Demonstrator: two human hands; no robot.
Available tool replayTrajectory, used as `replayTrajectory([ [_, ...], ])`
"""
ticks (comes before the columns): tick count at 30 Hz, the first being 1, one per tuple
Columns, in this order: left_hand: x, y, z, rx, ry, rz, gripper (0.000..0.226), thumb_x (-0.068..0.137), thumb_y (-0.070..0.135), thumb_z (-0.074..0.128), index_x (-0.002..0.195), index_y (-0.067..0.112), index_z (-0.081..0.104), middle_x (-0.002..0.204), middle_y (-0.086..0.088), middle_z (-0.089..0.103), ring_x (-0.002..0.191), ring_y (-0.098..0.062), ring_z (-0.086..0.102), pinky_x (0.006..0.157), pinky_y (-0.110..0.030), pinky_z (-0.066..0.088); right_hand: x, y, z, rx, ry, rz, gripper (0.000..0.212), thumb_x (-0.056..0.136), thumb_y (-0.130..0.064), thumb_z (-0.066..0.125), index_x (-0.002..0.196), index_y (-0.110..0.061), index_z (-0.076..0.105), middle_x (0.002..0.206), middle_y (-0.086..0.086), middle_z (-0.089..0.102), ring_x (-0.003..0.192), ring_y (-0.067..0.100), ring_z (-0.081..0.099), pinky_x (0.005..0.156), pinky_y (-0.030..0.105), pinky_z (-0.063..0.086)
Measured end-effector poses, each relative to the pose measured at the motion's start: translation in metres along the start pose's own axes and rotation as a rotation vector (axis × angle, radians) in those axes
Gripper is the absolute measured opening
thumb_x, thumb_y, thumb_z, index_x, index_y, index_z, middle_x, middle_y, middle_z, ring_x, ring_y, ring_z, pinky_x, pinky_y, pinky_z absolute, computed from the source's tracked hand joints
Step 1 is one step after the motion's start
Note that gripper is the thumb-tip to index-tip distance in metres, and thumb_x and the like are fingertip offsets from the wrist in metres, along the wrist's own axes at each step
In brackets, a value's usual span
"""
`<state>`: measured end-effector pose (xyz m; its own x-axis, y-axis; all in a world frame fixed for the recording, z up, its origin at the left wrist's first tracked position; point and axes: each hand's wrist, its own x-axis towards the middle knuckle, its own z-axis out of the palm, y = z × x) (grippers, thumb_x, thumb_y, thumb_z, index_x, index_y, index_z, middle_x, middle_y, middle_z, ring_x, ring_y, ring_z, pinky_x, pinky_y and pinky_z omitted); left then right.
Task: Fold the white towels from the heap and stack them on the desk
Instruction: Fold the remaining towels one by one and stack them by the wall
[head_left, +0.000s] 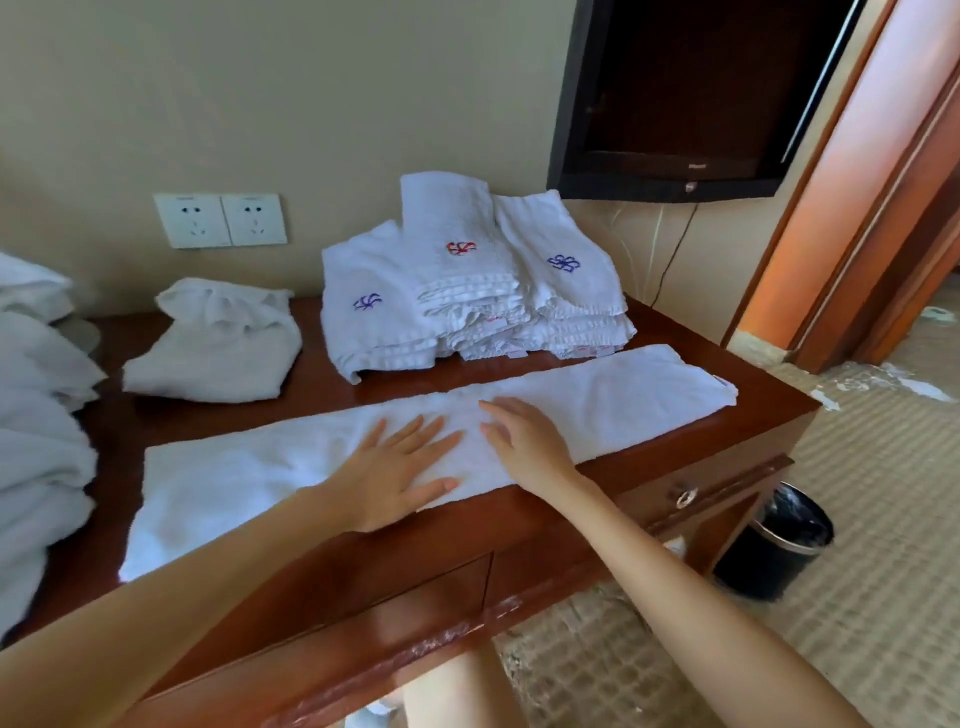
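A long white terry towel (623, 389), folded into a narrow strip, lies flat along the front of the reddish-brown wooden table (322, 397), with the left hand (395, 470) and right hand (524, 441) side by side on its middle, fingers (423, 431) outstretched and released, grasping nothing.

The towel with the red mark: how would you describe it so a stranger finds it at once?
On the brown desk, near the dark wall screen, sits a stack of folded white towels. The towel with the red mark lies top centre. Its emblem is red; the left towel and the right towel beside it carry blue ones.
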<state>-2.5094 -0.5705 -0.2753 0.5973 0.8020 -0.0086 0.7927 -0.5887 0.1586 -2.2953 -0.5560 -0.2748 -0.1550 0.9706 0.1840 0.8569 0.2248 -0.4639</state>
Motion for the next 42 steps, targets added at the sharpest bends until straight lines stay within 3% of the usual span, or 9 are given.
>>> replayTrajectory([
  [7,-0.119,-0.066,-0.005,0.048,0.091,-0.374,0.111,0.056,0.085,-0.027,0.152,0.037,0.001,0.161,0.011,-0.006,0.148,-0.008,-0.006,0.116,-0.032,-0.011,-0.022,-0.116,0.060,0.003,-0.133,-0.263,0.046,0.104,-0.037,0.036,0.148,-0.026,0.037,0.158,-0.004,0.025,0.147,0.011,0.015,0.117,0.027,0.006],
  [12,-0.168,-0.092,-0.006,-0.098,0.185,-0.637,0.056,0.102,0.049,0.023,0.153,0.035,0.007,0.162,0.005,0.003,0.149,-0.018,0.004,0.120,-0.039,0.003,-0.024,-0.163,0.091,-0.020,-0.176,-0.328,0.052,0.101,-0.048,0.036,0.149,-0.028,0.033,0.160,-0.002,0.020,0.148,0.012,0.009,0.120,0.034,0.003],
  [17,-0.167,-0.099,-0.008,-0.284,0.341,-0.717,0.055,0.103,0.033,0.035,0.154,0.018,0.018,0.160,-0.009,0.015,0.148,-0.021,0.014,0.118,-0.029,0.009,-0.033,-0.188,0.103,-0.080,-0.256,-0.426,0.077,0.086,-0.069,0.047,0.151,-0.034,0.025,0.162,-0.005,0.011,0.149,0.014,0.004,0.121,0.041,0.001],
  [21,-0.154,-0.098,-0.018,-0.428,0.500,-0.698,0.054,0.099,0.021,0.049,0.148,0.010,0.032,0.154,-0.009,0.033,0.143,-0.020,0.027,0.115,-0.027,0.019,-0.035,-0.190,0.105,-0.101,-0.252,-0.413,0.077,0.087,-0.067,0.048,0.152,-0.035,0.021,0.162,-0.005,0.009,0.149,0.014,0.000,0.121,0.043,0.000],
  [28,-0.136,-0.112,-0.030,-0.682,0.442,-0.809,0.069,0.089,0.021,0.067,0.148,0.011,0.032,0.147,-0.011,0.040,0.134,-0.025,0.039,0.108,-0.032,0.032,-0.035,-0.196,0.106,-0.225,-0.341,-0.378,0.075,0.093,-0.063,0.035,0.154,-0.031,0.005,0.163,0.001,-0.007,0.149,0.021,-0.013,0.119,0.049,-0.009],
  [31,-0.132,-0.118,-0.030,-0.638,0.383,-0.846,0.076,0.088,0.028,0.067,0.150,0.012,0.025,0.149,-0.014,0.036,0.135,-0.028,0.038,0.108,-0.035,0.032,-0.036,-0.199,0.106,-0.209,-0.355,-0.364,0.100,0.071,-0.086,0.015,0.154,-0.032,0.002,0.162,0.001,-0.009,0.148,0.021,-0.015,0.118,0.049,-0.012],
  [35,-0.127,-0.116,-0.036,-0.710,0.370,-0.841,0.055,0.091,0.022,0.063,0.140,0.010,0.042,0.140,-0.011,0.047,0.121,-0.023,0.047,0.098,-0.030,0.036,-0.039,-0.205,0.108,-0.186,-0.316,-0.332,0.114,0.056,-0.088,0.006,0.154,-0.029,0.002,0.163,0.002,-0.006,0.149,0.023,-0.013,0.115,0.051,-0.013],
  [38,-0.127,-0.115,-0.037,-0.819,0.404,-0.828,0.044,0.091,0.013,0.062,0.133,0.009,0.050,0.130,-0.012,0.053,0.105,-0.019,0.048,0.087,-0.029,0.037,-0.044,-0.214,0.114,-0.218,-0.247,-0.282,0.107,0.069,-0.087,0.009,0.155,-0.024,0.006,0.163,0.007,0.000,0.149,0.028,-0.007,0.115,0.057,-0.010],
  [42,-0.133,-0.116,-0.042,-0.786,0.465,-0.790,0.048,0.086,0.004,0.063,0.133,0.010,0.052,0.131,-0.013,0.052,0.105,-0.018,0.047,0.086,-0.028,0.037,-0.051,-0.226,0.123,-0.216,-0.191,-0.250,0.080,0.094,-0.063,0.034,0.155,-0.020,0.004,0.162,0.010,0.004,0.149,0.033,-0.003,0.115,0.061,-0.008],
])
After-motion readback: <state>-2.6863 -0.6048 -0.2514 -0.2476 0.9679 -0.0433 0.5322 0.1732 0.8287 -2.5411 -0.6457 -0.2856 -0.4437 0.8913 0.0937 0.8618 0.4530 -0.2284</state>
